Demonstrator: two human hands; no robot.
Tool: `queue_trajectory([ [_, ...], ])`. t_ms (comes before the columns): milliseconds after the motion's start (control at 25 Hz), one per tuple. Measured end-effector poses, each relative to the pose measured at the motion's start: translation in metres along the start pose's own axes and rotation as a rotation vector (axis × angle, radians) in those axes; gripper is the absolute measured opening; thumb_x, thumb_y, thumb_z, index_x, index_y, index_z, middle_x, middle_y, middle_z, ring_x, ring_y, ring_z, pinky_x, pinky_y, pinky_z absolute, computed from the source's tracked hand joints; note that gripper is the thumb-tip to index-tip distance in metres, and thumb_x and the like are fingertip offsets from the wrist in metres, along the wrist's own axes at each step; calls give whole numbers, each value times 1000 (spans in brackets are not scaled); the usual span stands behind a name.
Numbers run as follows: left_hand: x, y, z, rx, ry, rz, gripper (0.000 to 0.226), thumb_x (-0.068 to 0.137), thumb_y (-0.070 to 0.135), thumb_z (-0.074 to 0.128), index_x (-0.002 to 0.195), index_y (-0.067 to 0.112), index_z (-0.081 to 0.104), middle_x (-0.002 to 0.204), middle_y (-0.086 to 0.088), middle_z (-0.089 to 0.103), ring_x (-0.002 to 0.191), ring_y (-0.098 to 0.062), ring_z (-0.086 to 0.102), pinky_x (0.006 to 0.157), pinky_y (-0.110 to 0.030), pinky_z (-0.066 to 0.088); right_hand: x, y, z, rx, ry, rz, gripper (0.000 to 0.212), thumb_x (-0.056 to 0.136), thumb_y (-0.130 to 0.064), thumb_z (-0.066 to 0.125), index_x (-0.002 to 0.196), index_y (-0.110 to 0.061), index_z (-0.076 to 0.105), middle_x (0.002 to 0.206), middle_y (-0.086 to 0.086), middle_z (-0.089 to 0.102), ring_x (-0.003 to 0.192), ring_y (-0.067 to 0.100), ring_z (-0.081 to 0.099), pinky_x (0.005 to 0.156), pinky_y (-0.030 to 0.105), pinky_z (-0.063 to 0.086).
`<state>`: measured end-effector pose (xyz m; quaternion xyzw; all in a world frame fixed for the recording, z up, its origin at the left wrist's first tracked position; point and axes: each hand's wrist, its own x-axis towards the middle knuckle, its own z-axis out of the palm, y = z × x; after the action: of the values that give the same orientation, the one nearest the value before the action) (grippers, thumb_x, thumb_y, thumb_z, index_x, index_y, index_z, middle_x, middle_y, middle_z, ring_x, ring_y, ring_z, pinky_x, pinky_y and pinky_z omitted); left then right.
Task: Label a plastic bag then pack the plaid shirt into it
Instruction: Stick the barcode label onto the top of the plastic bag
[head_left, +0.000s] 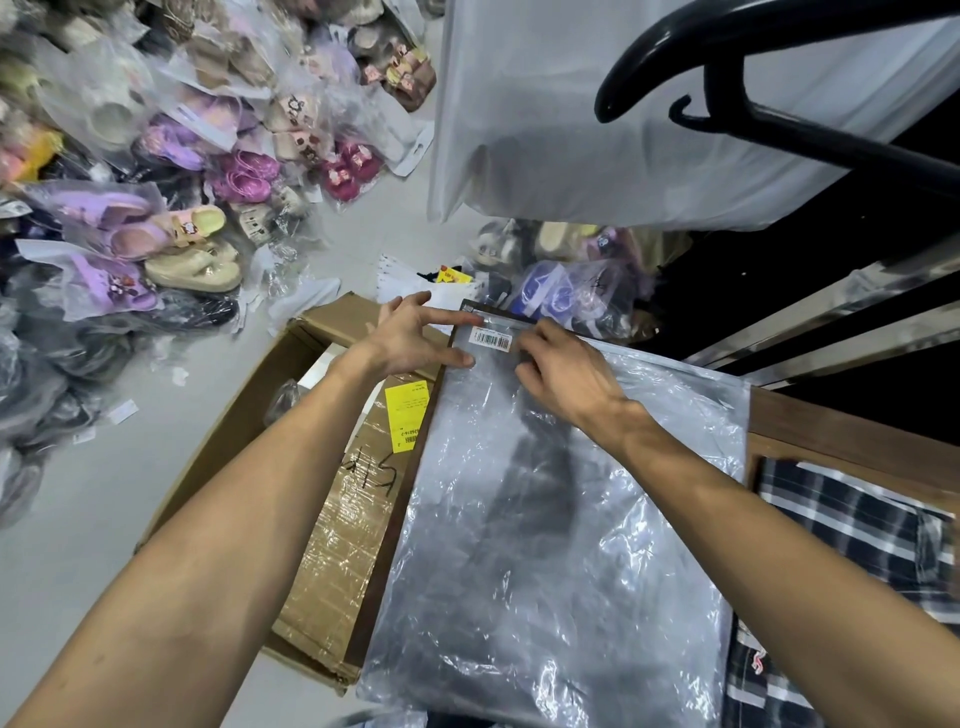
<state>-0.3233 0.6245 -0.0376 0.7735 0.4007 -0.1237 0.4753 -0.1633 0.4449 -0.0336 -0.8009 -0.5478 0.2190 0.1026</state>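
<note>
A clear crinkled plastic bag (561, 519) lies flat on a dark brown table (841, 431). A white barcode label (490, 339) sits on the bag's far left corner. My left hand (410, 338) rests at that corner, fingers spread, thumb pressing the bag's edge just below the label. My right hand (561, 374) lies on the bag right of the label, fingertips curled against the label's right end. The black-and-white plaid shirt (852, 525) lies at the right, partly under the bag's edge.
An open cardboard box (311, 545) with a yellow sticker stands left of the table. Bagged slippers (171, 182) pile up on the floor at the left and beyond the table. A black hanger (727, 93) and a hanging white plastic sheet (545, 130) fill the upper right.
</note>
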Motion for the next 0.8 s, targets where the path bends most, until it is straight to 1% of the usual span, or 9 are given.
queue_trajectory([
  [40,-1,1,0,32,7,26,62,69,46,91,120,68,63,168,-5,25,155,-28,4,125,-58,9,3,-7,-3,-44,-15,-34,35,98,-23,53,132,-21,60,109,8,51,97,31,59,73,38,46],
  [120,-3,6,-1,109,18,59,64,73,47,89,126,66,60,169,-6,24,155,-29,4,124,-54,11,9,-21,-4,-92,-63,-49,48,101,-25,50,148,-32,48,114,11,48,102,32,56,78,42,48],
  [160,-3,9,-2,141,21,65,64,74,47,88,129,65,59,169,-6,23,155,-30,4,122,-52,12,13,-24,-2,-113,-75,-44,50,102,-27,47,151,-35,43,116,11,47,105,32,55,81,44,49],
  [240,-2,11,-4,188,21,65,65,75,49,87,131,65,57,170,-6,22,155,-31,4,120,-54,15,17,-29,1,-154,-77,-26,50,104,-29,43,153,-39,39,120,11,47,110,33,53,86,46,49],
  [400,0,5,-5,234,12,48,65,74,58,83,129,72,52,170,-2,21,156,-32,3,119,-65,12,14,-21,4,-88,-85,33,50,104,-26,43,153,-39,42,123,13,48,119,35,51,95,46,48],
  [480,0,5,-3,250,3,49,63,74,62,80,127,76,49,170,-2,21,156,-33,3,118,-72,8,9,-13,4,-63,-89,53,50,104,-27,45,152,-40,42,117,11,46,117,35,53,96,46,49],
  [560,-2,6,-1,261,-8,45,63,75,63,79,127,77,46,170,-3,21,156,-33,2,115,-78,5,3,-7,4,-42,-86,65,51,103,-26,47,151,-41,43,108,5,40,110,33,55,94,45,51],
  [720,-4,10,-1,274,-13,28,64,77,60,79,131,73,48,170,-5,22,157,-31,2,115,-79,2,-3,-4,7,24,-11,119,48,100,-20,50,146,-33,53,105,5,39,99,31,58,90,41,51],
  [800,-6,12,-2,268,-15,20,64,77,58,80,131,72,49,169,-5,22,157,-31,2,115,-79,1,-9,-6,11,14,28,129,46,99,-20,51,144,-27,56,105,6,41,101,31,56,93,41,49],
])
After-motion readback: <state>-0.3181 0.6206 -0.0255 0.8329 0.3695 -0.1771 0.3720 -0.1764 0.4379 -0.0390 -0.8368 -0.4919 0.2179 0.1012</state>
